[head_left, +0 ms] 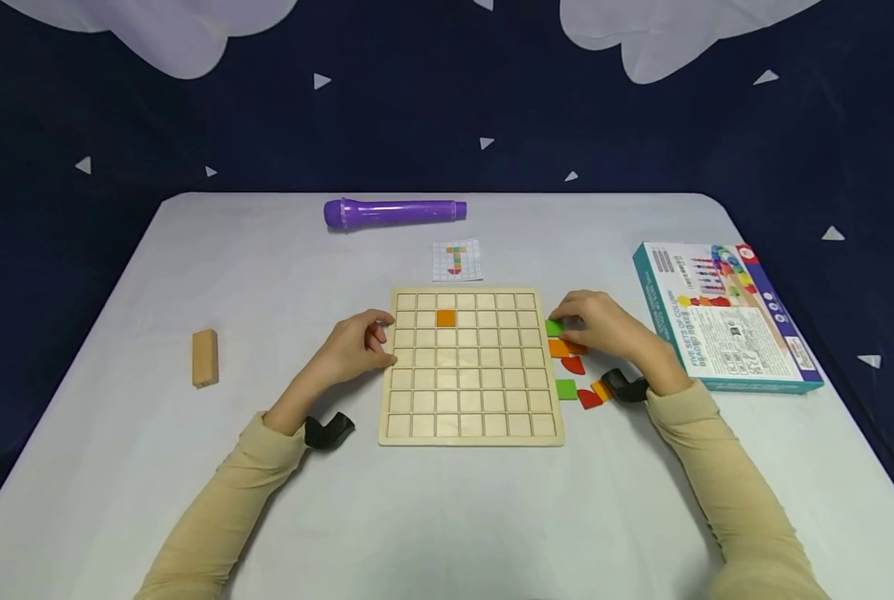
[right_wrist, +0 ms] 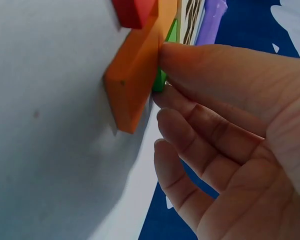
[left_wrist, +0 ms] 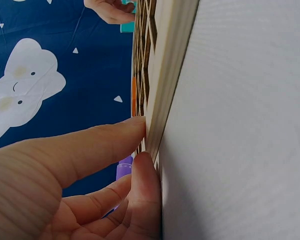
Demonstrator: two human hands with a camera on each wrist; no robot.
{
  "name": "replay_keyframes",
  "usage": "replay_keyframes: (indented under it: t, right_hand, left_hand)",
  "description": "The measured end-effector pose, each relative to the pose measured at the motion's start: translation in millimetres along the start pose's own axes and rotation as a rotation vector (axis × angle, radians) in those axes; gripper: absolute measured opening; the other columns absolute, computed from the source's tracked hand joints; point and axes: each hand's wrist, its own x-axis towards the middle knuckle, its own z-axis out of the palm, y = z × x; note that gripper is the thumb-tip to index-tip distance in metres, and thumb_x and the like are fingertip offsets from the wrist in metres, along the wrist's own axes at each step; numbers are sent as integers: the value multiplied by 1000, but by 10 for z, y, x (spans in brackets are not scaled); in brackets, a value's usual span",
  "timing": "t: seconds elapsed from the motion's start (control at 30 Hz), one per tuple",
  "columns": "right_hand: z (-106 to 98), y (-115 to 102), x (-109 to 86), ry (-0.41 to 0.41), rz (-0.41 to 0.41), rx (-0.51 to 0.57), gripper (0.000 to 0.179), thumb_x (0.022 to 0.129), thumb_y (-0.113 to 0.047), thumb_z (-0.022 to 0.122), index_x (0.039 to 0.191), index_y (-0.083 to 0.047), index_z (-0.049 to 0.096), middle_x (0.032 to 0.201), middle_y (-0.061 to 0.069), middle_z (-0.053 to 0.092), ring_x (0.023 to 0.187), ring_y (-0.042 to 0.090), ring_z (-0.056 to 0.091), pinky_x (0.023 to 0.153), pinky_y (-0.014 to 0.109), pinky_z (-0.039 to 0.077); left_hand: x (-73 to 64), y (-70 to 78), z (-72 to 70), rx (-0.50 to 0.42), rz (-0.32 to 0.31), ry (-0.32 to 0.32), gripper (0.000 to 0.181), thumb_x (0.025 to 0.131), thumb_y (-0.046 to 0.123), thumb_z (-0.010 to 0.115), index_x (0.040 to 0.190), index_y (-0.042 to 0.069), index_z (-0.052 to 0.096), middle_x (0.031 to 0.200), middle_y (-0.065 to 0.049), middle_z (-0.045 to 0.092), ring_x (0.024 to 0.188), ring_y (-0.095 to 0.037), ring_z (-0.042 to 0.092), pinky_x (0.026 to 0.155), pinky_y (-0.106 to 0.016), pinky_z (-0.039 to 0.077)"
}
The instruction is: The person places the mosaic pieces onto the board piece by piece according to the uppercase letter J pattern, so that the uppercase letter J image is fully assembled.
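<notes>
A wooden grid board (head_left: 471, 402) lies flat on the white table (head_left: 454, 533); take its centre as the hub of a clock, twelve at the far side. One orange square (head_left: 446, 318) sits in a cell toward eleven o'clock, in the second row from the far edge and third column from the left. The left hand (head_left: 352, 343) is at nine to ten o'clock, thumb and forefinger apart from each other, their tips touching the board's side edge, the other fingers bent in loosely. Between two and three o'clock, the right hand (head_left: 600, 323) reaches down over the loose pieces, thumb and forefinger close together at a green square (head_left: 555, 327) just beside the board; whether they pinch it I cannot tell, and its remaining fingers are slightly bent and spread. Just nearer lie orange pieces (head_left: 559, 348), then a red piece (head_left: 572, 366) at three o'clock; past three are a second green square (head_left: 566, 389), another red piece (head_left: 589, 399) and a yellow-orange piece (head_left: 601, 390). A picture card (head_left: 457, 260) with a J-shaped coloured pattern lies at twelve, a purple microphone (head_left: 394, 213) at eleven, a printed box (head_left: 727, 321) near three, and a wooden block (head_left: 205, 358) at nine, well apart from the board.
</notes>
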Motion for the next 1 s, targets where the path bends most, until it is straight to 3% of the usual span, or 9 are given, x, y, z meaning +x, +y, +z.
replay_keyframes:
  t: [0.5,1.0]
  right_hand:
    - [-94,-63,-22,11,65,-15,25,79,-3,67,103,3,69,95,15,66,77,20,54,70,32,47]
    - [-166,-267,176,64,-63,-1,26,80,-5,68,104,3,69,99,15,67,84,25,62,74,37,52]
  left_hand:
    - [16,7,8,11,9,8,56,74,4,74,124,-4,51,91,-11,56,72,-14,57,65,-24,44]
    - [12,-10,14,16,12,20,55,74,4,75,123,-4,51,90,-11,56,73,-15,56,63,-22,43]
